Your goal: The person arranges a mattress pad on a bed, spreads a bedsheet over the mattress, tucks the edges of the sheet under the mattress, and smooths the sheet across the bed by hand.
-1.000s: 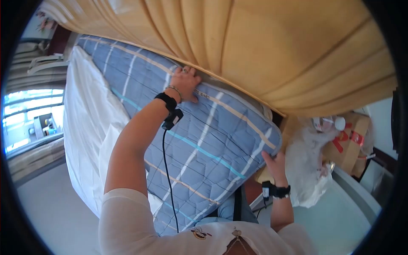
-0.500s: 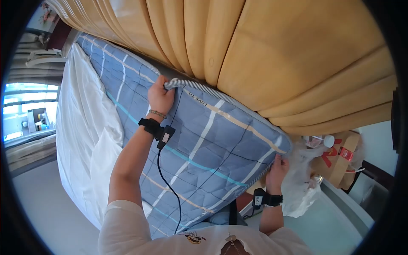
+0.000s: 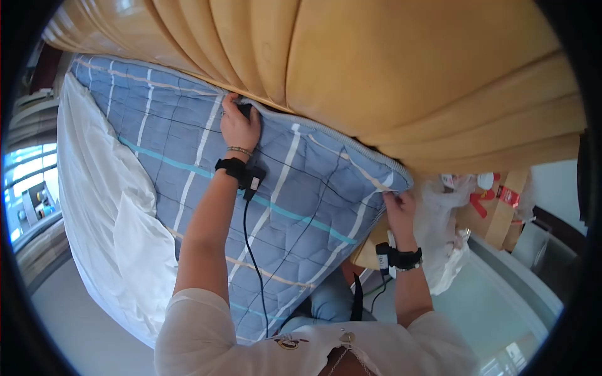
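A blue quilted mattress pad [image 3: 276,182] with white, beige and turquoise stripes lies across the bed, its striped border against the tan padded headboard [image 3: 401,75]. My left hand [image 3: 240,128] is at that border by the headboard, fingers curled over the edge; a dark gap shows between thumb and forefinger, and the fingertips are partly hidden. Close to the pad's right corner, my right hand [image 3: 401,216] pinches the side edge. Both wrists wear black straps with small cabled boxes. White fabric [image 3: 100,207] lies bunched over the pad's left part.
Right of the bed, a brown paper bag [image 3: 495,210] and clear plastic bags [image 3: 442,219] rest beside a pale glass-like surface [image 3: 486,313]. A bright window [image 3: 31,188] is at far left. My legs [image 3: 335,297] are against the near side of the bed.
The pad's border beside my left hand was raised in a fold and now lies lower, against the headboard. My right hand still holds near the corner. The view has shifted.
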A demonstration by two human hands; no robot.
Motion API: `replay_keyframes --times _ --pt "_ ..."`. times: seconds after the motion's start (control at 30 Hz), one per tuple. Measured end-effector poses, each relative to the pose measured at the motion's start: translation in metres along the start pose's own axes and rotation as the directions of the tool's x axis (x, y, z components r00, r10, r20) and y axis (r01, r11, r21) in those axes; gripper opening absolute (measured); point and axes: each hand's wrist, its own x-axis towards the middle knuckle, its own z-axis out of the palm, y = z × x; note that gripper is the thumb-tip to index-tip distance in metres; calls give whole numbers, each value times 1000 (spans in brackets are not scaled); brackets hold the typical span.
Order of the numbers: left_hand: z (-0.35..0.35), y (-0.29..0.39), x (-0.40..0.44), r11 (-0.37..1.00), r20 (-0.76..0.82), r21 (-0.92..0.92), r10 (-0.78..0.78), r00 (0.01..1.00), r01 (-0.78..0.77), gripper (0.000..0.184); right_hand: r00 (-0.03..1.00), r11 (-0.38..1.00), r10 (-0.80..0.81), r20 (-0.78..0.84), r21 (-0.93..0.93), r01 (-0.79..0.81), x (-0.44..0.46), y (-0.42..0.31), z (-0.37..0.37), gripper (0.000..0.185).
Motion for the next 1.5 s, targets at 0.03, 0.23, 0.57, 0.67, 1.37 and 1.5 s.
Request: replay_keyframes --times 0.03,0.23,0.57,0.67,1.37,1.5 --pt "-5 3 0 999 78 -28 -25 997 27 60 981 980 -130 147 172 104 -4 2 2 21" --pt "-47 -5 -7 914 429 0 367 825 -407 86 809 833 -544 225 28 552 -3 -11 46 58" --pt "-65 42 29 640 777 368 187 602 -674 69 940 927 -287 185 -193 321 3 -12 58 70" --pt "-66 40 27 670 788 376 133 602 -640 58 976 960 -177 123 -199 199 2 2 55 59" --pt "3 50 -38 830 324 492 106 940 -264 67 922 924 -240 -304 220 313 -24 8 20 29" --pt "12 105 -46 859 597 472 -145 789 -199 88 656 584 -749 89 -377 718 -61 -64 37 47"
